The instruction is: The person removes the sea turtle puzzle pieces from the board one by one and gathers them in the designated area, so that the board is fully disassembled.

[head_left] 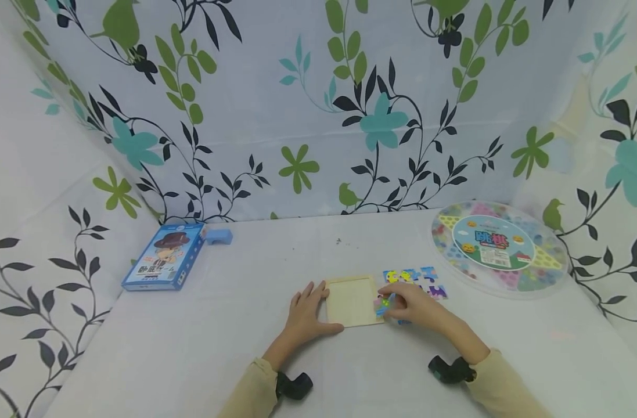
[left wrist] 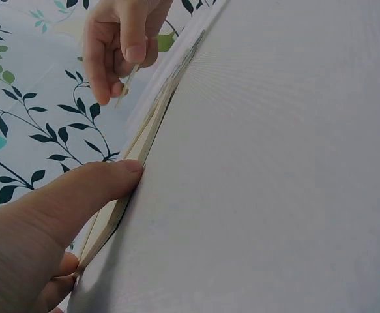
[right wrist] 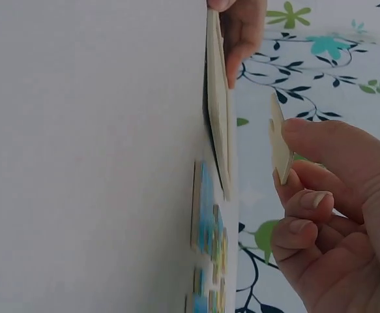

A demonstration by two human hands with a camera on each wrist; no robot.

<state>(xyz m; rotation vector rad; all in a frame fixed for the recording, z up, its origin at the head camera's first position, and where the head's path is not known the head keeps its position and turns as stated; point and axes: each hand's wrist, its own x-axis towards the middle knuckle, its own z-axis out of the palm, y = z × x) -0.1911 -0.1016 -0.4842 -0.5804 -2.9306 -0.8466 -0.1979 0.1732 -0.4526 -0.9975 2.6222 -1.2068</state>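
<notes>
A square, shallow wooden puzzle tray (head_left: pixel 349 302) lies on the white table, its pale bottom bare. My left hand (head_left: pixel 305 319) holds it by the left side, thumb at the near edge and fingers at the left and far edge. In the left wrist view that thumb (left wrist: pixel 115 179) presses on the tray's rim (left wrist: pixel 152 134). My right hand (head_left: pixel 417 305) pinches a colourful jigsaw piece (head_left: pixel 383 305) between thumb and fingers, just above the tray's right edge. In the right wrist view the piece (right wrist: pixel 281 147) is raised and tilted, its plain wooden side showing.
Several loose jigsaw pieces (head_left: pixel 428 274) lie right of the tray, partly behind my right hand. A round, clear-rimmed board-game box (head_left: pixel 496 247) rests at the back right. At the back left are a blue card box (head_left: pixel 164 255) and a small blue block (head_left: pixel 219 236). Leaf-patterned cloth hangs behind.
</notes>
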